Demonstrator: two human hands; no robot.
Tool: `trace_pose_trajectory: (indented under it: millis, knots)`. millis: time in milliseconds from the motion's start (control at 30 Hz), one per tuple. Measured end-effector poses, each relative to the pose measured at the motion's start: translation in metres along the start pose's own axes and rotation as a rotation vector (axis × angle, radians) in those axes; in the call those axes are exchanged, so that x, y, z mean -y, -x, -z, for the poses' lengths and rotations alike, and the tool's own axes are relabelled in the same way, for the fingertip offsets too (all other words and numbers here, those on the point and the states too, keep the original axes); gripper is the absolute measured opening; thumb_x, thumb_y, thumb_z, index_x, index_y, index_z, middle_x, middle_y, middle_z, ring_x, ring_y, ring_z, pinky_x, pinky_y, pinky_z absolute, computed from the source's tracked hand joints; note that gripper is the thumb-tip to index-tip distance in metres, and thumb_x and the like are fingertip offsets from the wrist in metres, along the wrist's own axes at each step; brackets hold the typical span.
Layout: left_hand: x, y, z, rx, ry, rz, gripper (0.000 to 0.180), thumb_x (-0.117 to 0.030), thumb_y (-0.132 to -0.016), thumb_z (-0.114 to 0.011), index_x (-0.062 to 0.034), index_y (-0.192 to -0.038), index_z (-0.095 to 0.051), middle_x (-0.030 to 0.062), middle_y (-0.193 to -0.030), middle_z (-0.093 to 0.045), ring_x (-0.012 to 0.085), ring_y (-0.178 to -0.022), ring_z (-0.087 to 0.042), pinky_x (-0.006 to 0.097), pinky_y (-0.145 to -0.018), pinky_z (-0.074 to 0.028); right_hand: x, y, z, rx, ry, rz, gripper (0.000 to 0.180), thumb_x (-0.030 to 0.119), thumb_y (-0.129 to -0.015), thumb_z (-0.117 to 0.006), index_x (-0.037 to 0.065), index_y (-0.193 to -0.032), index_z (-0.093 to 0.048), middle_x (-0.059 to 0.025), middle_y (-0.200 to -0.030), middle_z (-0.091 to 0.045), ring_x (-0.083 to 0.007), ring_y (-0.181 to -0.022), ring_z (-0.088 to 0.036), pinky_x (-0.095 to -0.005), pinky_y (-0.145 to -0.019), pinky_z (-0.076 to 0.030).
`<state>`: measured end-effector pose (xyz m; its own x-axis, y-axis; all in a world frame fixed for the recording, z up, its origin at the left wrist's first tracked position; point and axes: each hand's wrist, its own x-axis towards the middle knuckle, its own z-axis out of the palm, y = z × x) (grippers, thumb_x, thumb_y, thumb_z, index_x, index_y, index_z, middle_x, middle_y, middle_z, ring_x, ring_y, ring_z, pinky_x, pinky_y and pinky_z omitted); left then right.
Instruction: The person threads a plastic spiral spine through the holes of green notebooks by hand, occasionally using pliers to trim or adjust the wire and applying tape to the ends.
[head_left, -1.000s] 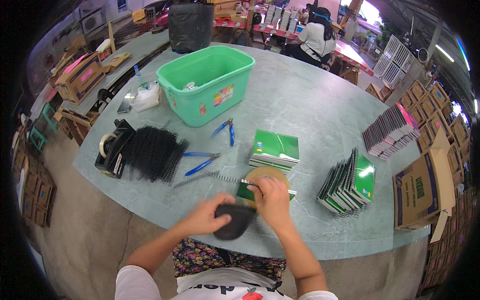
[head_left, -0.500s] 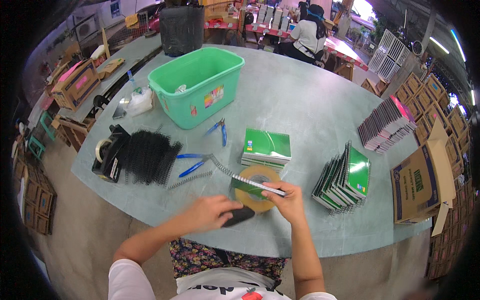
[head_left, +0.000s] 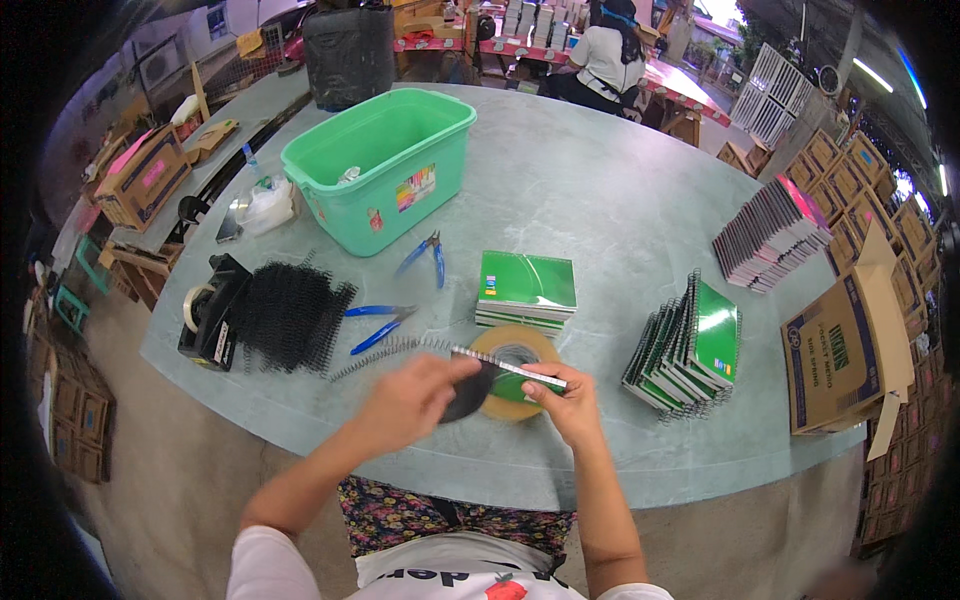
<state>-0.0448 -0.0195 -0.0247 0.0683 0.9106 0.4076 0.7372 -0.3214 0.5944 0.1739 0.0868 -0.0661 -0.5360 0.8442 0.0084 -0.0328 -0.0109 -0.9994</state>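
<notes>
My right hand (head_left: 568, 402) grips a small green notebook (head_left: 515, 388) by its right end, with the white, punched edge of its pages turned up. My left hand (head_left: 405, 398), smeared by motion, is curled at the notebook's other end, against a black flat piece (head_left: 466, 394) whose kind I cannot make out. Beneath the notebook lies a wide roll of tape (head_left: 545, 347). Black spiral coils (head_left: 375, 357) stretch over the table left of the tape. Just beyond it stands a stack of green notebooks (head_left: 527, 283).
Two blue-handled cutters (head_left: 376, 328) (head_left: 438, 262), a heap of black coils (head_left: 293, 318) and a tape dispenser (head_left: 215, 315) lie left. Behind is a green tub (head_left: 415, 205). Coiled notebooks (head_left: 690, 345), pink notebooks (head_left: 770, 235) and an open carton (head_left: 835, 350) are right. Another person sits far back.
My left hand and the black piece have moved up and away from me, to the notebook's left end. The coil running from the notebook's edge has swung lower. My right hand keeps its grip.
</notes>
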Motion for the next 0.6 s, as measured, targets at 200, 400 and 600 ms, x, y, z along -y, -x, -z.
trace_pose_trajectory:
  millis: [200, 400, 600]
  knots:
    - [-0.014, -0.016, 0.020, -0.405, 0.062, 0.008, 0.041, -0.012, -0.076, -0.070, -0.0190, -0.115, -0.062, 0.0098, -0.088, -0.060, 0.0277, -0.073, -0.061, 0.037, -0.064, -0.051, -0.005, 0.000, -0.001, -0.030, -0.064, 0.067, 0.019, 0.001, -0.078, -0.069, 0.000, -0.098, -0.067, -0.0055, -0.093, -0.068, -0.0093, -0.082, -0.060, -0.0231, -0.075, -0.049]
    - [-0.018, -0.009, -0.005, -0.101, 0.061, -0.049, 0.041, -0.009, -0.075, -0.069, -0.0160, -0.115, -0.062, 0.0101, -0.093, -0.063, 0.0258, -0.073, -0.062, 0.035, -0.064, -0.050, -0.004, 0.002, -0.002, 0.033, 0.011, 0.064, 0.019, -0.001, -0.080, -0.066, 0.000, -0.100, -0.066, -0.0055, -0.096, -0.068, -0.0091, -0.086, -0.060, -0.0225, -0.077, -0.048]
    - [-0.013, -0.007, -0.020, 0.154, 0.018, -0.046, 0.040, -0.008, -0.076, -0.068, -0.0160, -0.115, -0.062, 0.0091, -0.089, -0.061, 0.0258, -0.073, -0.061, 0.034, -0.063, -0.049, -0.006, 0.003, -0.004, 0.007, -0.092, 0.059, 0.020, -0.001, -0.081, -0.064, 0.001, -0.101, -0.065, -0.0044, -0.096, -0.067, -0.0074, -0.084, -0.059, -0.0218, -0.075, -0.048]
